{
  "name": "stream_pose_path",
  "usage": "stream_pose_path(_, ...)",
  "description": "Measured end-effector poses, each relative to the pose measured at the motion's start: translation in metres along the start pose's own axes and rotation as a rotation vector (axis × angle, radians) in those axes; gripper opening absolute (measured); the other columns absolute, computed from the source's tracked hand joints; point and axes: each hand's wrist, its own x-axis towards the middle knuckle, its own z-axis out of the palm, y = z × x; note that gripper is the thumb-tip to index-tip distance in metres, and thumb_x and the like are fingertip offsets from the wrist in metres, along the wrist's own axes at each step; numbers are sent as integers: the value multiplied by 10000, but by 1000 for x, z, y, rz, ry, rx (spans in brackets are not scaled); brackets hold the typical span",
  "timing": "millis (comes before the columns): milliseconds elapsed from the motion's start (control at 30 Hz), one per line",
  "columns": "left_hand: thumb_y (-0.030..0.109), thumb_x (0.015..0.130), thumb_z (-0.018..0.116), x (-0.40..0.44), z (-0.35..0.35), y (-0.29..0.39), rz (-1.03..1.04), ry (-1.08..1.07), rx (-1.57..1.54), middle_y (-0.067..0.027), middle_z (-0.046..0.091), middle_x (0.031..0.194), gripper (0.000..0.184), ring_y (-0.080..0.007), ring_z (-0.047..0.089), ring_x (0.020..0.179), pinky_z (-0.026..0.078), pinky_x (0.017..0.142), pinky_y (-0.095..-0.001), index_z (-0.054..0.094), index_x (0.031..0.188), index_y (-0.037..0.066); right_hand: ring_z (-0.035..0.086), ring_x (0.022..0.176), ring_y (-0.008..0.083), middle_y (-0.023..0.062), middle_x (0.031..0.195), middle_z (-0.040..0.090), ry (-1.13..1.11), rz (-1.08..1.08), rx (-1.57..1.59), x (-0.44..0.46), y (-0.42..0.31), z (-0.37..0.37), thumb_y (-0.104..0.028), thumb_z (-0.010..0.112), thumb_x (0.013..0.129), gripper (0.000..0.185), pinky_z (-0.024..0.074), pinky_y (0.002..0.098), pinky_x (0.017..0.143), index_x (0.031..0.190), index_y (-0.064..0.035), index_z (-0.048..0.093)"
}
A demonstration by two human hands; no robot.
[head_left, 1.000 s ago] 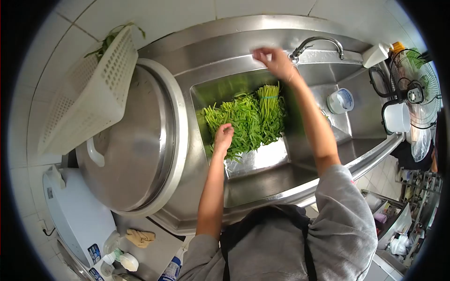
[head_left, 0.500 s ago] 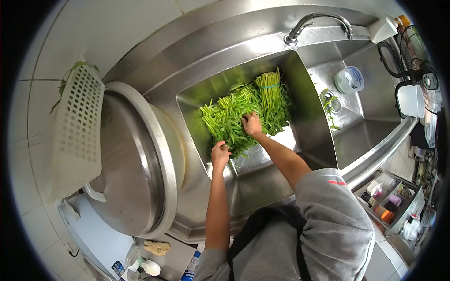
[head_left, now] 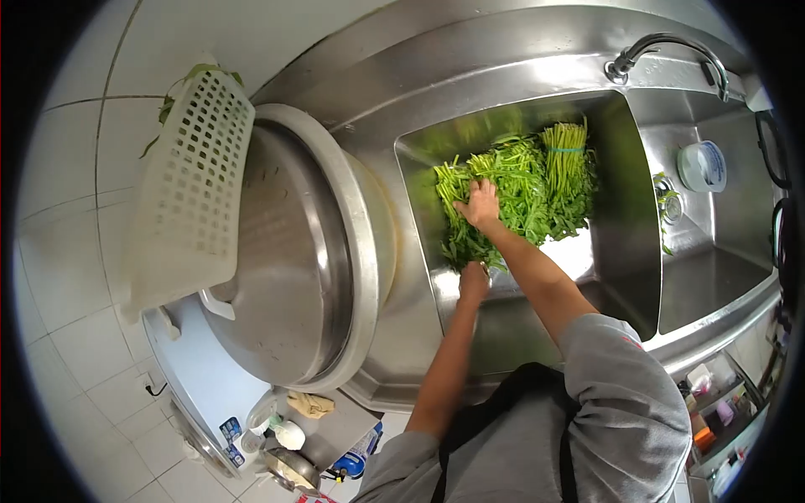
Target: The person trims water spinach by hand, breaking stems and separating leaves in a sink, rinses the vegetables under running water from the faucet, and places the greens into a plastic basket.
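Observation:
A heap of leafy greens (head_left: 524, 180) with long pale stems lies in the left basin of the steel sink (head_left: 625, 285). At its right stands a bundle of the greens (head_left: 567, 159), bound by a blue-green band near the stem ends. My right hand (head_left: 480, 204) rests on top of the heap's left part, palm down and fingers spread. Low at the heap's front left edge, my left hand (head_left: 475, 281) touches the leaf ends. Its fingers are tucked down and mostly hidden, so their grip does not show.
Left of the sink stands a large pot with a metal lid (head_left: 289, 260), and a white perforated basket (head_left: 197, 168) leans over it. A faucet (head_left: 671, 42) arches over the right basin, which holds a plastic tub (head_left: 702, 166) and leaf scraps by the drain (head_left: 671, 208).
My right hand has moved left across the heap, from beside the bound bundle, and its fingers have spread. My left hand has slipped lower at the leaf ends. The view has shifted left.

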Motion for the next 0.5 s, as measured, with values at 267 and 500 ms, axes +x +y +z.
stream_pose_path(267,98,772,488,-22,10,3,206,130,45,-218,564,879,154,-366,557,830,447,700,-449,534,888,8,371,1054,237,85,1101,407,-46,-85,-333,3,-31,13,-376,727,590,591,317,357,865,1059,-96,505)
stream_pose_path(500,176,791,512,-28,4,11,-67,-27,148,-175,591,889,251,-352,581,829,458,713,-459,550,1000,42,349,1084,253,75,1125,416,-9,4,135,11,-9,17,-233,677,620,429,266,413,913,1020,-114,581)
